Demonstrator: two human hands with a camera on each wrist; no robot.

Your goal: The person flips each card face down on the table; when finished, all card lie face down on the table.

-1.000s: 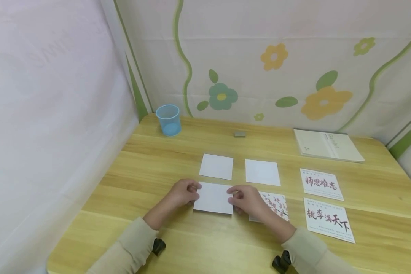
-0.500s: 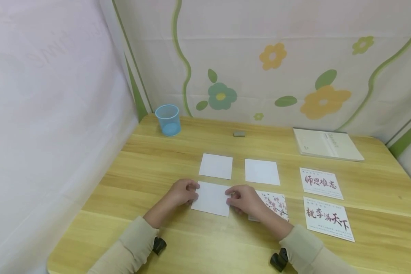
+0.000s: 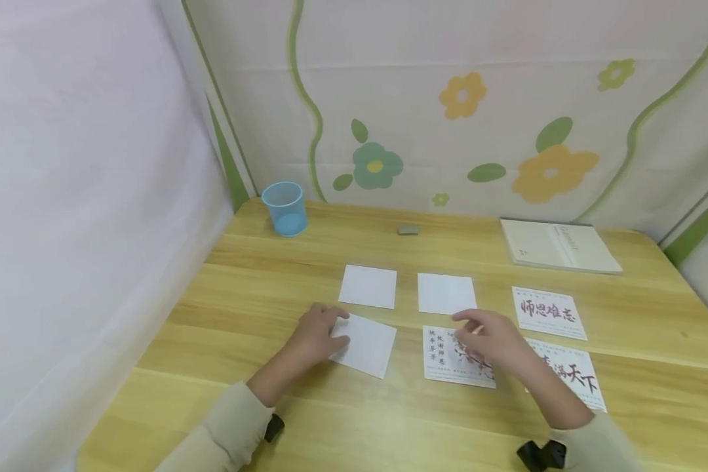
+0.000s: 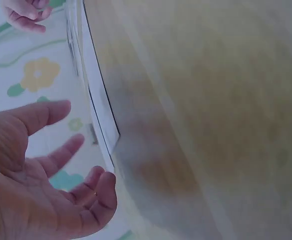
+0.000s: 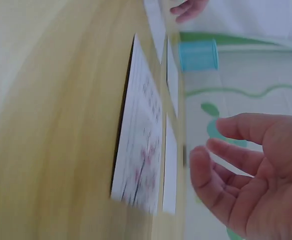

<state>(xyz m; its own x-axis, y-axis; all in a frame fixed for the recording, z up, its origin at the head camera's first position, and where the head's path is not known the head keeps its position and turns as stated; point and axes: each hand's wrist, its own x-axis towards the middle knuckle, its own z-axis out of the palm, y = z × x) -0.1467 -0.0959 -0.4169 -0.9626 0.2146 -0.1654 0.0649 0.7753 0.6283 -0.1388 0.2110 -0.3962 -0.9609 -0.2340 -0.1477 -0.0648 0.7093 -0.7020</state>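
My left hand [image 3: 311,335] is at the left edge of a blank white square card [image 3: 368,347] in the near row. In the left wrist view its thumb and fingers are spread apart with nothing pinched between them; whether they touch the card I cannot tell. Over the right part of a card printed with blossom branches and characters [image 3: 439,368] hovers my right hand [image 3: 498,341], its fingers loosely bent and holding nothing. Two more blank cards, a left one [image 3: 368,286] and a right one [image 3: 446,293], lie in the row behind.
Two cards with red lettering, a far one [image 3: 549,313] and a near one [image 3: 584,380], lie at the right; my right forearm partly covers the near one. Further back are a blue cup [image 3: 286,213], a small grey block [image 3: 408,230] and a notebook [image 3: 560,246].
My right hand has let go of the near blank card and moved right, over the blossom card. The blank card has turned askew. My left hand's fingers have opened.
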